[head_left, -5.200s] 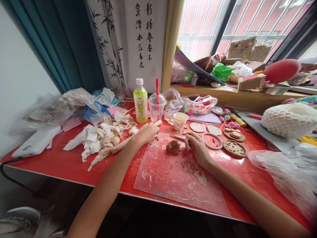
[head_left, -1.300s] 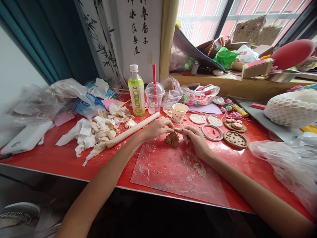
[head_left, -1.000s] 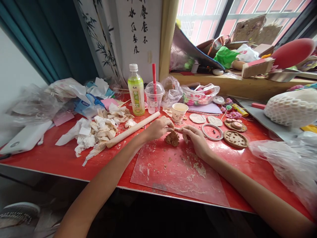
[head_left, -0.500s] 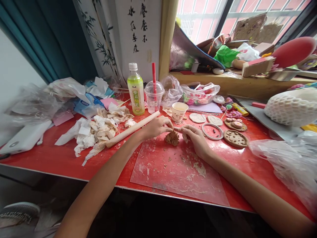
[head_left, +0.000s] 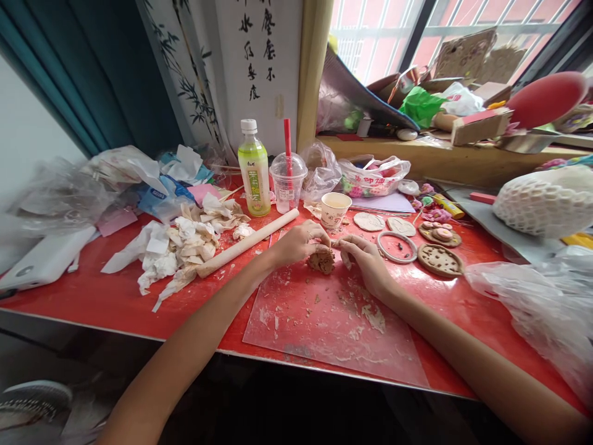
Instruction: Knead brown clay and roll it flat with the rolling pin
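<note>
My left hand (head_left: pixel 299 243) reaches in with its fingers bent and closed, its fingertips at one end of a small pale-brown piece of clay (head_left: pixel 336 243). My right hand (head_left: pixel 365 254) pinches the other end between thumb and fingers. Just under my left fingers a rough brown lump of clay (head_left: pixel 321 262) rests at the back of a clear plastic sheet (head_left: pixel 324 355); its top is partly covered. Something whitish shows below my right fingers, too small to name. Crumbs and smears of clay dot the sheet.
Behind my hands stand a paper cup (head_left: pixel 334 213), a lidded plastic cup (head_left: pixel 288 194) and a drink bottle (head_left: pixel 254 179). A long roller (head_left: pixel 250 242) and crumpled tissues (head_left: pixel 180 244) lie left. Rightward are a ring (head_left: pixel 383 248), clay discs (head_left: pixel 440 259) and plastic bags (head_left: pixel 532 290).
My left hand has shifted slightly right and down, covering more of the lump's top. Less of the small clay piece shows between my fingertips. My right hand has barely moved.
</note>
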A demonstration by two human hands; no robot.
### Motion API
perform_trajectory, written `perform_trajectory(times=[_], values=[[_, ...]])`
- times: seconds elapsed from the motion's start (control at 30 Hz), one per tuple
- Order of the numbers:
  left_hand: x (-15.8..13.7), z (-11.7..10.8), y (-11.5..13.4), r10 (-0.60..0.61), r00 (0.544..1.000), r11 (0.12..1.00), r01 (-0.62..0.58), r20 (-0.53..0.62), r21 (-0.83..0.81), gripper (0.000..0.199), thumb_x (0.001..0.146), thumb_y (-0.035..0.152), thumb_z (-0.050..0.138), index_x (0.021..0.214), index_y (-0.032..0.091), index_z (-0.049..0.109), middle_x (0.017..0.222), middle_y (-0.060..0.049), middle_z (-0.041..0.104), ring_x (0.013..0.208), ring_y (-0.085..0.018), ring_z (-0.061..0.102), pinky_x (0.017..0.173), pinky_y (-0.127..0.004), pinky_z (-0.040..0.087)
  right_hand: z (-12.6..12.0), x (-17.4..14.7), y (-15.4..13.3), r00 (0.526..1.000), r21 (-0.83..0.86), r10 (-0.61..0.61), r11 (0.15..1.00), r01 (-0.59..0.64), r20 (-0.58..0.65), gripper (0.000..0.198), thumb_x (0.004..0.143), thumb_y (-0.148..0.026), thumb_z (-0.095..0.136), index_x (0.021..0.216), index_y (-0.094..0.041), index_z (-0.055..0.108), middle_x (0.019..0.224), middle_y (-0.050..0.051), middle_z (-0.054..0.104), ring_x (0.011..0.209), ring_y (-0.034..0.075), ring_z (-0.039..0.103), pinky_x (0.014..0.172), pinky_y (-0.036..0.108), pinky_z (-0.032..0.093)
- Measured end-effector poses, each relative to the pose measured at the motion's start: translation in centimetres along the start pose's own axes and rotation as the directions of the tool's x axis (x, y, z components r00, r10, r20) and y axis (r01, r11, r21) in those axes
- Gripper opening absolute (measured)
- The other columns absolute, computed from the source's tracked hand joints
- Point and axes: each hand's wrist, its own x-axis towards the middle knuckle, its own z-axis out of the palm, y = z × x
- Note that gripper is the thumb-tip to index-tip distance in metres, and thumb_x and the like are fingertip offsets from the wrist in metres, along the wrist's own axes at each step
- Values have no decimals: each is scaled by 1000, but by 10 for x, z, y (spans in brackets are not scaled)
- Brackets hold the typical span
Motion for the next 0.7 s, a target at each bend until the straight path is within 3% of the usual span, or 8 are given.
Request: perform_trajectory(times=[0.17,0.37,0.53,0.7], values=[[0,6,-4,-7,997,1000,6,-76,-8,5,80,15,59,79,16,63,86,-4,61,91,-17,54,86,-32,44,-1,1,2,1000,18,-7,1000,7,-5,20,82,-36,52,74,-18,57,50,-5,44,48,9,38,51,26,29],[0,-9,-2,-49,997,980,60,61,-189,19,89,25,48,95,17,64,101,-5,64,98,-15,56,91,-32,42,1,0,-2,1000,26,-3,1000,3,7,20,83,-35,51,73,-18,56,50,-6,43,48,9,37,51,26,28],[-1,-2,1,-85,996,993,86,13,-78,11,84,23,56,89,17,63,95,-3,62,97,-17,54,89,-32,41,1,0,-5,1000,7,30,1000,-30,-5,21,82,-35,51,69,-18,52,49,-6,42,48,9,36,50,26,26],[0,13,3,-83,996,996,83,-32,-11,11,85,13,48,82,14,59,88,-5,58,91,-17,52,84,-32,43,3,-1,-5,1000,7,27,1000,-27,-8,21,81,-34,50,68,-18,52,49,-6,42,48,9,37,51,26,27]])
